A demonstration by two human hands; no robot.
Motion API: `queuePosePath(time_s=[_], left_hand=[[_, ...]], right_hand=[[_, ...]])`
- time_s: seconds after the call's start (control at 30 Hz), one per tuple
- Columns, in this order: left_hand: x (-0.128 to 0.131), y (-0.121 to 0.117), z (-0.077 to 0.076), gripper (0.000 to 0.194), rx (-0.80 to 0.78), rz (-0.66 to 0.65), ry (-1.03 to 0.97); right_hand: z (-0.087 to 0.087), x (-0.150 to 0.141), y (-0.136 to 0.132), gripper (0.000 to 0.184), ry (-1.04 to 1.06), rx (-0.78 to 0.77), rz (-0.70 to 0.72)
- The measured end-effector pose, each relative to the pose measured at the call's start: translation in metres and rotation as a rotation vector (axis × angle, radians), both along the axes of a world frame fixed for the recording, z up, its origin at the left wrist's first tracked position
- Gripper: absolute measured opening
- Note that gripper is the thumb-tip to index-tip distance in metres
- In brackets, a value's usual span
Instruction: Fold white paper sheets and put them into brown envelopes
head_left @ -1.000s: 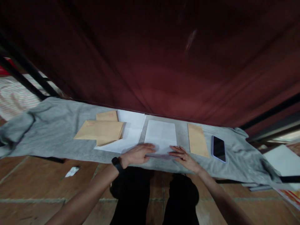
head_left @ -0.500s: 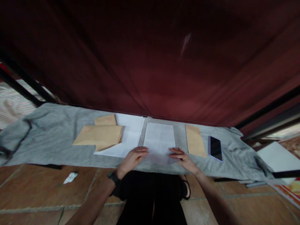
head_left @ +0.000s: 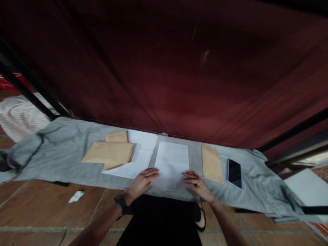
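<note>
A white sheet of paper (head_left: 172, 159) lies in front of me on a grey cloth, its long sides running away from me. At its left edge rests my left hand (head_left: 142, 181), with the fingers stretched out and the fingertips touching the paper. My right hand (head_left: 198, 184) lies at the opposite edge, fingers apart, their tips on the sheet. More white paper (head_left: 140, 147) is to the left, partly covered by brown envelopes (head_left: 110, 152) stacked askew. A single brown envelope (head_left: 212, 164) lies right of the sheet.
A phone (head_left: 234, 173) with a purple edge lies on the grey cloth (head_left: 66, 150) at the right. Behind the cloth rises a dark red panel (head_left: 164, 85). Black bars stand at both sides. A crumpled white scrap (head_left: 76, 196) is on the tiled floor.
The view has tilted up slightly, so the things on the cloth appear a little lower. Both hands stay at the sheet's edges, and the papers, envelopes and phone keep their places.
</note>
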State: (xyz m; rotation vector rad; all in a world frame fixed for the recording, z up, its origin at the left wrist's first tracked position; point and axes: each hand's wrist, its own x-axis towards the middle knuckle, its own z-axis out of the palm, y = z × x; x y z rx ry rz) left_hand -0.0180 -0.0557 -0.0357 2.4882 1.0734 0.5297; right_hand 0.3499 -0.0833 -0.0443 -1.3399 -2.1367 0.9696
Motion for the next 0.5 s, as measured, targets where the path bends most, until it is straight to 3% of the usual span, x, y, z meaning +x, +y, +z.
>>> queuePosePath(time_s=[0.27, 0.5], left_hand=[[0.011, -0.024, 0.005, 0.081, -0.012, -0.094, 0.105], [0.004, -0.041, 0.0, 0.078, -0.016, -0.076, 0.114]], right_hand=[[-0.006, 0.0, -0.026, 0.051, -0.132, 0.127, 0.023], [-0.006, 0.007, -0.061, 0.052, -0.1, 0.237, 0.072]])
